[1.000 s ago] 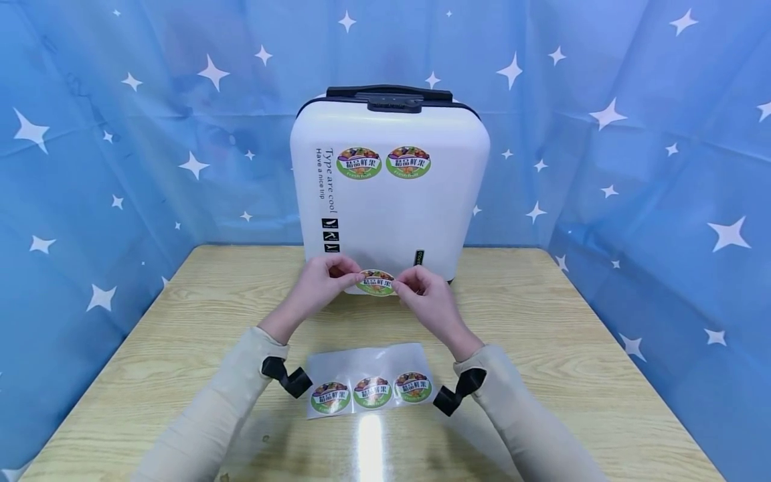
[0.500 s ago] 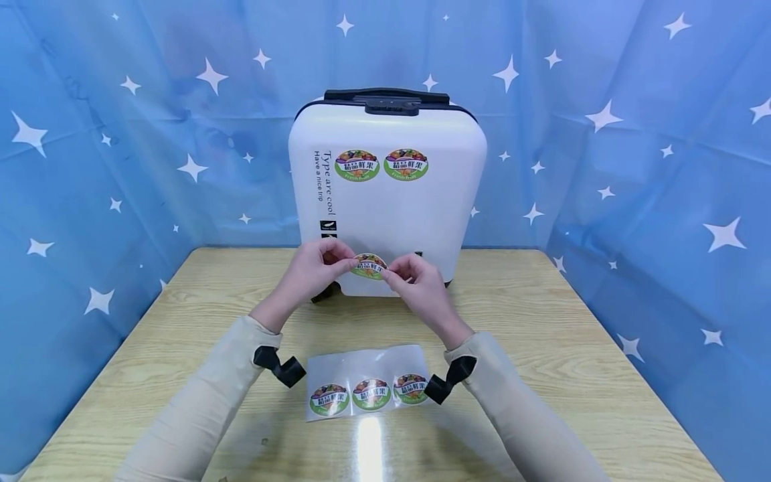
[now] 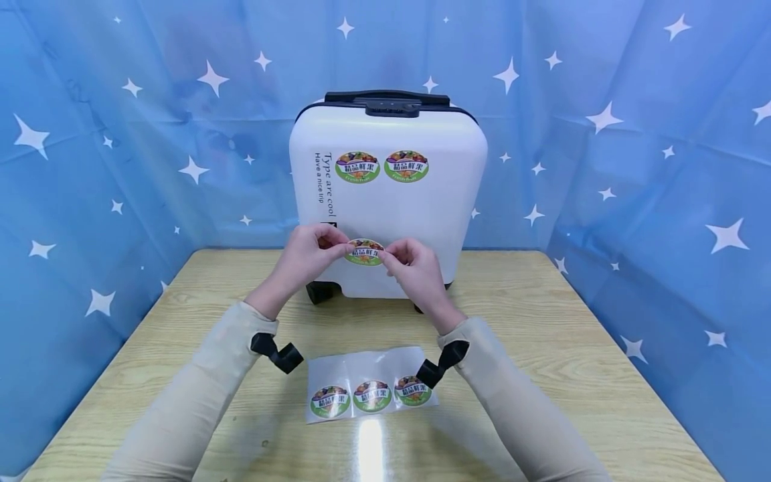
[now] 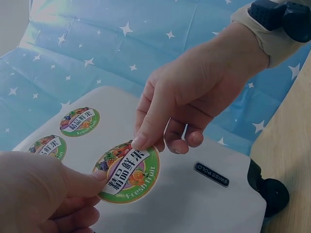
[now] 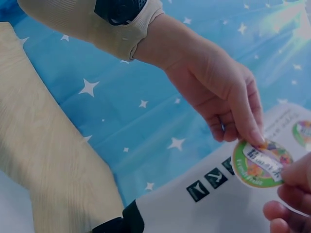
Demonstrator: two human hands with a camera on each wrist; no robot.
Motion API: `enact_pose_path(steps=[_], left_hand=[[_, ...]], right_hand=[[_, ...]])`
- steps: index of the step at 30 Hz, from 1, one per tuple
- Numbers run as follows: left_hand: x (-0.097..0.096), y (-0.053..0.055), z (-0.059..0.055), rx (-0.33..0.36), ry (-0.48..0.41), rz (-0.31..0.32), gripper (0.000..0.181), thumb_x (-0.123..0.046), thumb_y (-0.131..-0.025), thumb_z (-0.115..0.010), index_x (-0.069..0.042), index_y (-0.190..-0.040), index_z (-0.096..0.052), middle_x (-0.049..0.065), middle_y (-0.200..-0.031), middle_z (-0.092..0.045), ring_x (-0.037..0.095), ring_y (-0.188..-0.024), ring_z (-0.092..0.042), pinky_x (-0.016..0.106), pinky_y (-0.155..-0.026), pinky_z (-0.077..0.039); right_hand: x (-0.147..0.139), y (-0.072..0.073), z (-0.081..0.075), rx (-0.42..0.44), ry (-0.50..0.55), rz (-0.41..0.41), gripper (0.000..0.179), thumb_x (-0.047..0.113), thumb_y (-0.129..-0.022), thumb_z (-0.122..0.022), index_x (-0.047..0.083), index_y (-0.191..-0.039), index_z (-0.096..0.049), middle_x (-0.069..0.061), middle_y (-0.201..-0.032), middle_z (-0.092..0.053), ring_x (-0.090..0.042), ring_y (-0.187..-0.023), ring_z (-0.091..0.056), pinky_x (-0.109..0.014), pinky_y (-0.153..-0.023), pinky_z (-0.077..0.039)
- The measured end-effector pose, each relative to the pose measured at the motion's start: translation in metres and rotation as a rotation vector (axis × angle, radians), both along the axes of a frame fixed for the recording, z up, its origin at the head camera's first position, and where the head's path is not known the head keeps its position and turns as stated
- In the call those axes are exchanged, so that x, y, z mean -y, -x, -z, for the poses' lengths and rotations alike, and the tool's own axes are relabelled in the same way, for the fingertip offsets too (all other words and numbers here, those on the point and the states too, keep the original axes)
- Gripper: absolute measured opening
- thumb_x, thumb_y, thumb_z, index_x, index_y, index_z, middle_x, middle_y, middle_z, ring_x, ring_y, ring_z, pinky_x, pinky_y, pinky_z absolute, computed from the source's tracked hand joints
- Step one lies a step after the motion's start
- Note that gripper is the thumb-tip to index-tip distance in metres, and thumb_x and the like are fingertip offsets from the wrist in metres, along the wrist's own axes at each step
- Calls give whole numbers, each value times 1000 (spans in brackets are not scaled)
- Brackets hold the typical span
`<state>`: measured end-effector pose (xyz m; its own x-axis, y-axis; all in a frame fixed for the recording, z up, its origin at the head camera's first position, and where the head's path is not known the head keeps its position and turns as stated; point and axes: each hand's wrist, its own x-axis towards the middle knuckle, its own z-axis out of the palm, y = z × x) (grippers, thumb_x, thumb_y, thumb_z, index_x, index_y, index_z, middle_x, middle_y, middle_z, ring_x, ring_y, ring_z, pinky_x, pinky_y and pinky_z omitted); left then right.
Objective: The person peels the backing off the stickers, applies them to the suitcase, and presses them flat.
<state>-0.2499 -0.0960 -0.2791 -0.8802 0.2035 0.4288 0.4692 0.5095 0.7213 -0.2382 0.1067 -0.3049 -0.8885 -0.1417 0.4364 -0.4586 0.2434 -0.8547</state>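
Between the two hands is an oval fruit sticker [image 3: 365, 252] printed "Fresh fruit". My left hand [image 3: 312, 256] pinches its left end with thumb and fingertips. The right hand [image 3: 415, 271] pinches the opposite end the same way. Behind the sticker stands a white suitcase [image 3: 385, 214]; in the left wrist view the sticker [image 4: 127, 172] appears in front of its shell, and whether it touches cannot be told. Two matching stickers sit side by side on the suitcase's upper front, a left one [image 3: 358, 167] and a right one [image 3: 406, 166].
A backing sheet [image 3: 376, 365] with three more fruit stickers lies on the wooden table [image 3: 542, 375] below the hands. The suitcase has a black top handle [image 3: 387, 98] and black wheels [image 3: 321, 292]. A blue star-patterned curtain [image 3: 602, 167] surrounds the table.
Both hands have risen and shifted slightly left with the sticker, from the suitcase's bottom edge to higher on its front. Briefly tilted, the sticker is now nearly level.
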Motion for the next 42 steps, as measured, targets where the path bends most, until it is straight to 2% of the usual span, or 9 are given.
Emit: enact_pose_path(steps=[5,8,16,23,28,34,42], left_hand=[[1,1,-8,-13,7,-5,14,-20,-84,-70,-6,-84,-69,5,-79,-66,20,-67,-54,31,-58,-43],[1,1,-11,-12,4,-5,14,-21,-84,-70,-7,-84,-68,4,-79,-66,20,-68,-55,31,-58,-43],[1,8,-22,-54,-6,-16,14,-18,-84,-70,-5,-85,-67,6,-80,-65,20,-68,-57,30,-58,-45],[1,12,-30,-64,-45,-42,17,-19,-84,-70,-3,-87,-68,8,-82,-66,18,-71,-60,27,-60,-48],[0,16,-33,-63,-79,-78,18,-20,-83,-71,-3,-87,-69,9,-83,-68,23,-75,-63,28,-64,-49],[-3,21,-39,-79,-72,-144,19,-22,-83,-72,-4,-86,-70,8,-81,-67,18,-74,-62,30,-66,-49],[-6,28,-45,-101,-59,-200,19,-21,-83,-71,-2,-88,-70,10,-83,-67,19,-76,-62,30,-67,-50]], right_hand=[[2,0,-10,12,2,9,18,14,-89,-64,-3,-92,-61,-19,-80,-60,-38,-71,-57,-24,-56,-41],[1,13,-3,18,17,18,21,21,-88,-65,1,-92,-62,-16,-82,-61,-32,-69,-58,-26,-56,-42],[5,19,-15,-30,32,40,17,20,-88,-66,4,-89,-61,-9,-79,-62,-25,-64,-58,-28,-55,-46],[9,28,-22,-24,50,49,21,24,-87,-67,4,-90,-62,-8,-82,-62,-26,-67,-59,-27,-56,-47],[10,32,-28,-16,68,50,21,22,-87,-67,2,-90,-62,-10,-82,-62,-27,-67,-60,-27,-58,-47],[14,37,-39,11,63,90,19,21,-87,-67,4,-90,-62,-8,-83,-63,-21,-66,-59,-28,-60,-49],[18,42,-45,4,58,126,17,20,-87,-66,3,-89,-63,-8,-83,-63,-20,-63,-58,-28,-59,-49]])
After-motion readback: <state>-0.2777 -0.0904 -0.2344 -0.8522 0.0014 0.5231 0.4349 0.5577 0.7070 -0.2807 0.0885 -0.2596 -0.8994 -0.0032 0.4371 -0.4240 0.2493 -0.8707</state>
